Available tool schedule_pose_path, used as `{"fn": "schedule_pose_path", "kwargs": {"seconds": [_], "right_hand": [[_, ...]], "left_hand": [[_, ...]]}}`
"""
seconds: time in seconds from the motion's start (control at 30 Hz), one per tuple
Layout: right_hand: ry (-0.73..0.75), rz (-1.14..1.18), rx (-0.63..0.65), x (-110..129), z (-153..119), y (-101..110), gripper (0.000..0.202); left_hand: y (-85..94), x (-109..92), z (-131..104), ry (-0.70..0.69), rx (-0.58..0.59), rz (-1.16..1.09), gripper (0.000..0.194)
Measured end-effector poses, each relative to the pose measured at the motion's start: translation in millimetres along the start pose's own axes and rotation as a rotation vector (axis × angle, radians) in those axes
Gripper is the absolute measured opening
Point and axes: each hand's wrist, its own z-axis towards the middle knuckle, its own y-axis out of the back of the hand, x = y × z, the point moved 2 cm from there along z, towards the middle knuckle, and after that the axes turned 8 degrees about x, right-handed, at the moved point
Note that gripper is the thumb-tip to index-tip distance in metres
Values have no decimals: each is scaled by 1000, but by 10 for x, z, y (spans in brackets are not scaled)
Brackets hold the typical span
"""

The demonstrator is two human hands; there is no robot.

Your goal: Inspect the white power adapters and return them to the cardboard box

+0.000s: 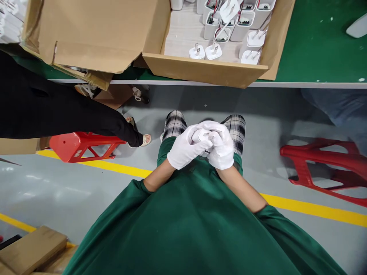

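Both my hands wear white gloves and meet above my lap. My left hand (187, 149) is closed around a white plug adapter (200, 135), whose end shows between the fingers. From the other side my right hand (222, 147) grips the same adapter, its fingers bent against the pronged end. Much of the adapter is hidden by the gloves. In front of me on the bench, a cardboard box (206, 70) holds several white adapter housings (245, 25), some with circuit boards and wires showing. A few closed plug adapters (213, 51) stand near its front wall with prongs up.
The green bench (315, 42) runs across the top, with a white piece (358, 26) at its right. Red stools (312, 160) stand on both sides. A person in black trousers (71, 107) is at the left. Cartons (34, 248) sit at the lower left.
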Motion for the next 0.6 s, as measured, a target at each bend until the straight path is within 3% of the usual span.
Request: {"fn": "schedule_pose_path", "kwargs": {"seconds": [0.1,0.27,0.43,0.6], "right_hand": [[-2,0,38,-33,0,13,17],[67,-41,14,-28,-6,30,17],[58,-53,-23,-18,-14,-1,12],[-25,-92,-76,-53,-52,-65,18]], "left_hand": [[18,42,18,-113,-38,40,60],[75,-25,7,-331,-117,340,52],[68,-41,-18,-309,-164,395,58],[45,0,-30,-287,-213,314,48]]}}
